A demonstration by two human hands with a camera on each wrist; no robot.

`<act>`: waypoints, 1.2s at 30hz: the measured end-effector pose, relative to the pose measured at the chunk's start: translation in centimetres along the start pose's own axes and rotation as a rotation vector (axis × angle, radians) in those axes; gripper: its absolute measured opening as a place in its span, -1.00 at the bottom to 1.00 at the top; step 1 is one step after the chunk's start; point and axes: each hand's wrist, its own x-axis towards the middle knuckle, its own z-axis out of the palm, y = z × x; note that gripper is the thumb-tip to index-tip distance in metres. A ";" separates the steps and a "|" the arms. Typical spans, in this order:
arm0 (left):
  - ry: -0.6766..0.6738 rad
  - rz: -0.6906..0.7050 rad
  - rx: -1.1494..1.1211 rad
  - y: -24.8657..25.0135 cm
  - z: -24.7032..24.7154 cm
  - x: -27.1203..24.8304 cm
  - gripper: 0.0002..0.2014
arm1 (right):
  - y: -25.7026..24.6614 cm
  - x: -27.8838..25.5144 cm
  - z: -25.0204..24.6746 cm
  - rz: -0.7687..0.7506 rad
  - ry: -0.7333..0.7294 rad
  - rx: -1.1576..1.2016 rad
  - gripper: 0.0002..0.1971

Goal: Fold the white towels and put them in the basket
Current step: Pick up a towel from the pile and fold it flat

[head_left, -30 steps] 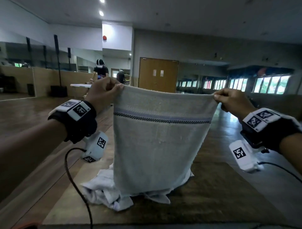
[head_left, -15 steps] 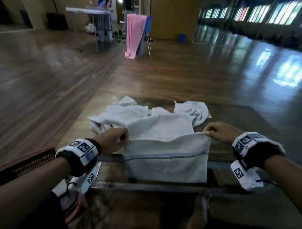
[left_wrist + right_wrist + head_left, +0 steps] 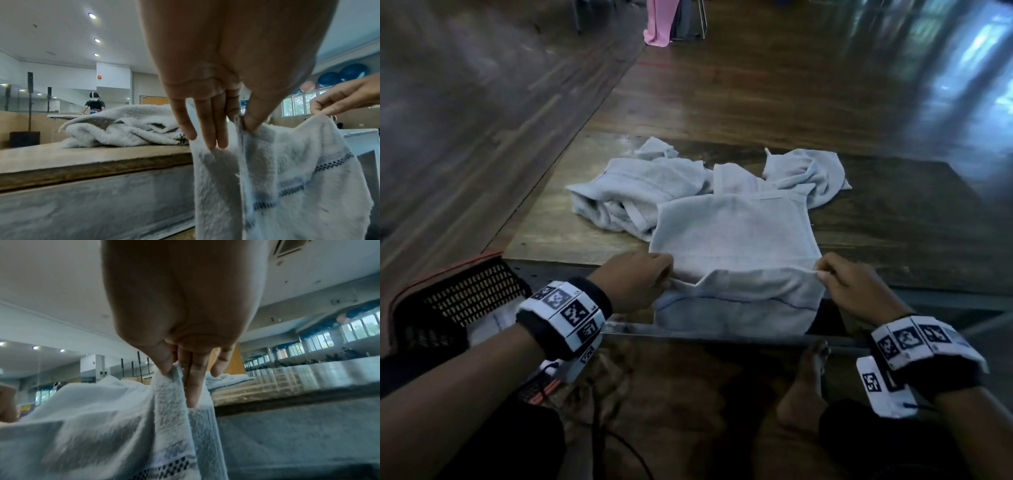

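A white towel (image 3: pixel 732 240) with a dark stitched stripe lies half on the wooden table (image 3: pixel 893 246), its near end hanging over the front edge. My left hand (image 3: pixel 654 277) pinches its near left corner and my right hand (image 3: pixel 832 277) pinches the near right corner. In the left wrist view thumb and forefinger of the left hand (image 3: pixel 240 125) nip the towel (image 3: pixel 287 178) edge. The right wrist view has the right hand (image 3: pixel 174 369) pinching the towel (image 3: pixel 102 418) corner. A dark mesh basket (image 3: pixel 455 301) with an orange rim stands low at my left.
A heap of crumpled white towels (image 3: pixel 640 192) lies behind the held one, with another bunch (image 3: pixel 811 174) to the right. A pink cloth (image 3: pixel 657 24) hangs on a chair far off. My bare foot (image 3: pixel 804 387) is under the table edge.
The towel was held up spread in the air. Both hands have brought it down toward me, so its far half lies on the table and the near end hangs over the edge.
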 end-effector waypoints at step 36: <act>0.146 0.086 0.055 2.5 1.5 2.0 -0.88 | 2.7 1.6 1.5 -0.065 0.027 -0.095 -0.90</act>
